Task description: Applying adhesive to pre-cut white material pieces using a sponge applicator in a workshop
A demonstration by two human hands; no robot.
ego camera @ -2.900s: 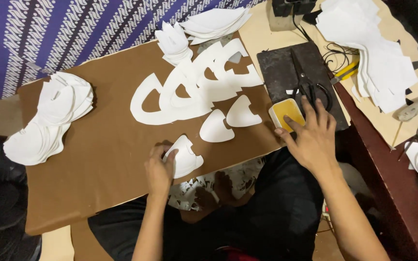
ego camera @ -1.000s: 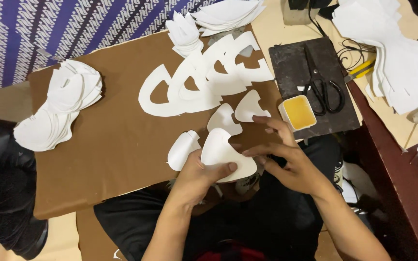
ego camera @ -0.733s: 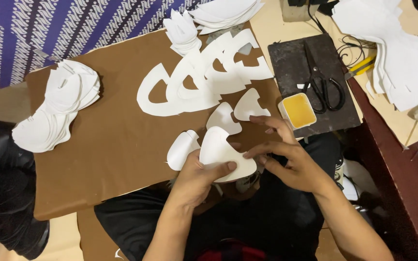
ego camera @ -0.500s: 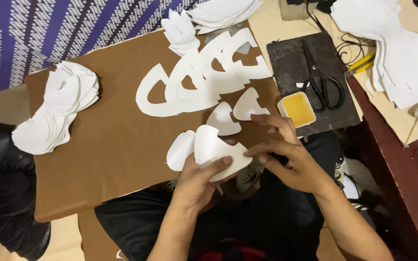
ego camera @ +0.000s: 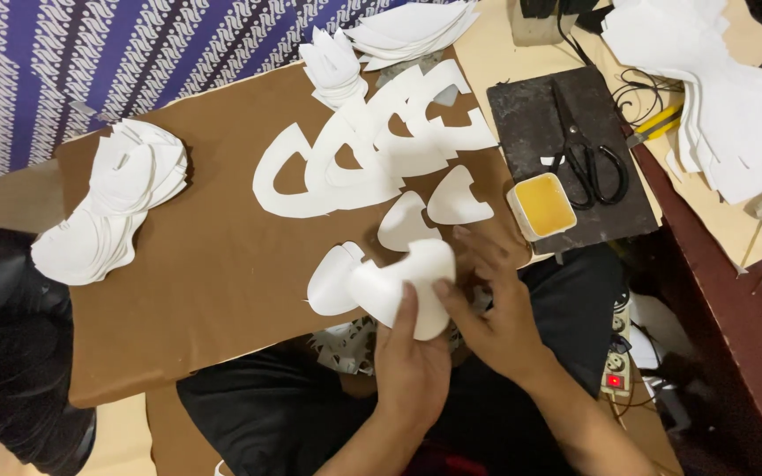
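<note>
White cut piece, a curved shape with a notched end, sits between both hands over the near edge of the brown worktop. The left hand grips it from below, thumb laid up its face, fingers behind. The right hand pinches its right edge, thumb tip on the front. Half a second ago the piece was tilted with its rounded end up and to the left, and the left hand came in from the left; now the piece has turned, the notched end is uppermost, and the left hand has shifted right, under it. The right hand has drawn in closer. A second white piece lies flat on the worktop, just beside and partly under the held one, unmoved. Two more small white pieces lie beyond. The tub of yellow glue and the black scissors rest on a dark slab to the right, as before.
</note>
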